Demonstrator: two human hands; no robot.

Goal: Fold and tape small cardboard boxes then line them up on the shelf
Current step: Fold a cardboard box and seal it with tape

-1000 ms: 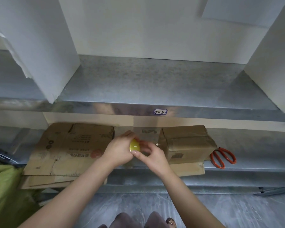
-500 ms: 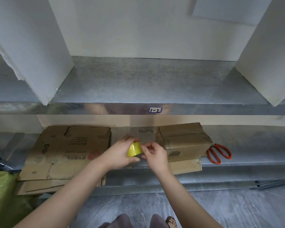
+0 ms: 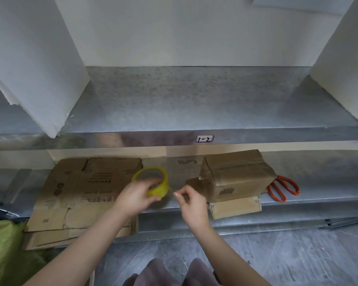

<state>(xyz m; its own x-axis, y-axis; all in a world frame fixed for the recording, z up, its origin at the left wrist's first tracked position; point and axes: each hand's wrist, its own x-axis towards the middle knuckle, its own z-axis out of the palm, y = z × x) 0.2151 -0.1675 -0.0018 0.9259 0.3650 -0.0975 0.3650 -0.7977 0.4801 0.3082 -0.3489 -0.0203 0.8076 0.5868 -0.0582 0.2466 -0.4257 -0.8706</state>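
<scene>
Two hands work over the lower shelf [image 3: 322, 178], in the gap between the cardboard piles. Far left, a stack of flattened boxes [image 3: 85, 195] lies flat, waiting its turn, I'd say. Next comes the left hand [image 3: 134, 198], its grip curled round the lower rim of the yellow tape roll [image 3: 153, 181]. The roll is tipped so its open centre faces up and towards the person, which is handy for letting tape run off to the right. Just beside it, the right hand [image 3: 191, 201] has thumb and forefinger pinched together. That grip looks to be on a clear strip of tape [image 3: 170, 194] coming off the roll, though the strip barely shows. Then the folded box [image 3: 236, 174], resting on a flat piece of cardboard [image 3: 236, 207] near the shelf's front edge. Its long axis runs along the shelf, and its loose left flap [image 3: 196, 184] points at the hands, so that end wants taping, I reckon. Orange scissors [image 3: 283, 189] lie just beside the box's right end with only the handles showing, close by for the cut.
</scene>
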